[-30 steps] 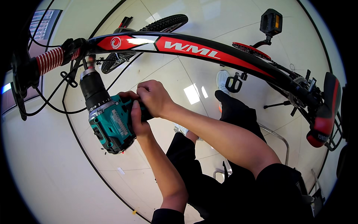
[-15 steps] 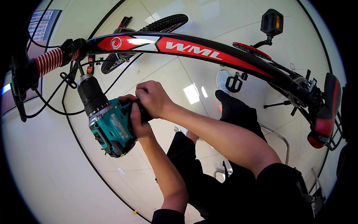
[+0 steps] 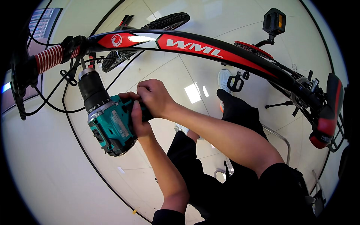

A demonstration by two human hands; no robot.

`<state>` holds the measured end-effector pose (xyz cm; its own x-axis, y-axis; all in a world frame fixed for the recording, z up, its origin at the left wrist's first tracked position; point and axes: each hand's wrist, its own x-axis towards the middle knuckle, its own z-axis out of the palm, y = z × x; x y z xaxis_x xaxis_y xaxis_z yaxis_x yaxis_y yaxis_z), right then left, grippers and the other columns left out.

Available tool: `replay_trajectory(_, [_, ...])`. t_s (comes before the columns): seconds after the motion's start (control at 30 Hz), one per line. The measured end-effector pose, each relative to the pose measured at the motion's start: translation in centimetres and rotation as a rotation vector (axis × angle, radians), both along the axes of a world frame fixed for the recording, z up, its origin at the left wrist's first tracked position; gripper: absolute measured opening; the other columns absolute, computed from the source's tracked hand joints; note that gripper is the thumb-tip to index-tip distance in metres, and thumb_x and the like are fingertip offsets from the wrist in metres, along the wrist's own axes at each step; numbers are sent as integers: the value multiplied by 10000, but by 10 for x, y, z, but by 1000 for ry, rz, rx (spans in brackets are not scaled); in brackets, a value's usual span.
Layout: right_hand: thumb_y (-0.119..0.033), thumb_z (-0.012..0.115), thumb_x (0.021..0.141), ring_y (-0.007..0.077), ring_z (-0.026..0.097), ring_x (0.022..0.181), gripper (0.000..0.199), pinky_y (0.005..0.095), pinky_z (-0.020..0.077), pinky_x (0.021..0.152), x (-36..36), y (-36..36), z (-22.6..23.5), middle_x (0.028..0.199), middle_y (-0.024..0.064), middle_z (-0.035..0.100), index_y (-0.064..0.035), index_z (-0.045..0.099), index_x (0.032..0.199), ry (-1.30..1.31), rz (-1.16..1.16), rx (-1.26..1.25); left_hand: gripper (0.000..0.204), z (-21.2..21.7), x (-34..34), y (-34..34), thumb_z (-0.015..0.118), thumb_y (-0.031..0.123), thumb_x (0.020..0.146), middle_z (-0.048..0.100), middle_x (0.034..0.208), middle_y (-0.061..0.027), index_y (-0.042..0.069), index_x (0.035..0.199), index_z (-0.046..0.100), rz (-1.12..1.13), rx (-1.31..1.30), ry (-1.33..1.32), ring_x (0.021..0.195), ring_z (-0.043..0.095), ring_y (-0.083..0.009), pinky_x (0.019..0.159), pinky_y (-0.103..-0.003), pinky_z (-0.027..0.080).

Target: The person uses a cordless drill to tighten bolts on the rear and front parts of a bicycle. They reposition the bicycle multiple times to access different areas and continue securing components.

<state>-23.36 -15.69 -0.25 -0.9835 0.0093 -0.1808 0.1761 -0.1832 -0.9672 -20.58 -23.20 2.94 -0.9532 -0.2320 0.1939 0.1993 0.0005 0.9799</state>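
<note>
A teal and black cordless drill lies on its side in the air at the left. My left hand is wrapped round its handle, thumb along the grip. Over the handle's lower end my right hand is closed in a fist. The drill's black chuck points up toward the front end of a bicycle, and its thin bit reaches beneath the stem. What the bit's tip touches is hidden there. The bicycle's red, black and white frame tube runs across above my hands.
Handlebar parts with a red-and-white striped section stand at the far left, with black cables looping nearby. A knobby tyre, pedals and a saddle surround the frame. A metal chair leg is at right.
The drill has shifted up very slightly together with both hands. My grip on it looks the same, and the bicycle has hardly moved.
</note>
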Motion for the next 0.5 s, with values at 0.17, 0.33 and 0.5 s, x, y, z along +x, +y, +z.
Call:
replay_trajectory(0.17, [-217,476,753,404,582,680,299,441,462,639,0,-1,2,698,254,595,39,609,673,-9,-5,-2,369,0,-2,-4,533,44,738,572,915,-125,-17,1102,505,-35,13,15,893,553,-207,854,-303,446])
replay_trajectory(0.33, [-219,479,753,403,585,689,297,442,463,645,-1,-1,-2,708,251,601,34,615,680,49,-17,66,358,-2,-4,-4,529,52,740,570,909,-124,-16,1091,508,-27,40,-3,896,552,-207,856,-303,442])
replay_trajectory(0.5, [-219,477,757,402,583,685,297,444,461,641,0,-3,0,704,251,597,34,607,672,-1,-2,23,357,0,-2,-5,524,52,744,570,919,-123,-15,1095,509,-43,9,0,904,550,-205,867,-307,436])
